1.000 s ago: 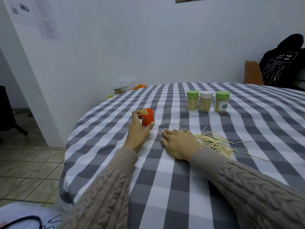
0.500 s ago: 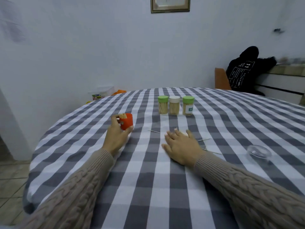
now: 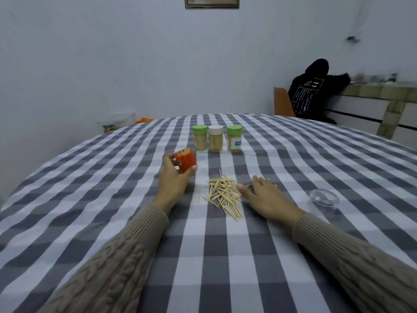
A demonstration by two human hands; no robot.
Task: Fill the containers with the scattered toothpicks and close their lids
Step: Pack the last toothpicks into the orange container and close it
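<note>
At a round table draped in a grey-and-white checked cloth, a person in a beige cable-knit sweater works with both arms stretched forward. Far left, beyond the table's edge, a clear plastic storage box sits against the white wall. The left hand curls its fingers and thumb round a small orange open-topped container — tilted, with pale toothpick tips showing at its mouth — lifted just above the cloth. Further back, three clear cylindrical jars packed with toothpicks stand in a tight row with lids on: a green-lidded jar, a white-lidded jar and a green-lidded jar with a white label. Nearer, a loose heap of wooden toothpicks lies on the cloth between the hands. The right hand rests palm down with fingers spread, its thumb touching the heap's right edge. Right of it, well apart, lies a clear round plastic lid. Far right, a black printed hoodie hangs over an orange chair back.
</note>
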